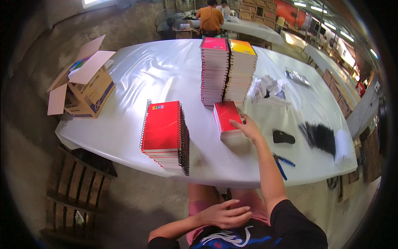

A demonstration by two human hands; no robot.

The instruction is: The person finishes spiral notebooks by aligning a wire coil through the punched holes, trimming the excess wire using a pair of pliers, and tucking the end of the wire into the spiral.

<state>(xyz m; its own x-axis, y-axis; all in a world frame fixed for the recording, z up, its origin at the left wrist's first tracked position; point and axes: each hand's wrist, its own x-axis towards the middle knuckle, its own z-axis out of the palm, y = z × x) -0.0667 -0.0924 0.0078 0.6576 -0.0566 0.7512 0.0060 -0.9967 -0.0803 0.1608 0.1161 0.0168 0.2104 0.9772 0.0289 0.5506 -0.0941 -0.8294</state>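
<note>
My right hand (250, 128) is at the right edge of a short stack of red-covered notebooks (227, 114), thumb on the top cover and fingers around the side. No spiral binding shows on this stack. In front of my lap hangs my left hand (227, 215), fingers stretched and holding nothing. To the left stands a taller pile of red spiral notebooks (161, 126) with dark wire coils along its sides. Behind the short stack rise two tall piles of spiral notebooks, one with a pink cover (214, 44) and one with a yellow cover (243, 47) on top.
An open cardboard box (89, 93) sits at the table's left. On the right lie crumpled clear plastic (268, 89), a flat packet (297, 77), a black pad (283, 137), blue-handled pliers (283, 165) and a bundle of black coils (319, 137). People work farther back.
</note>
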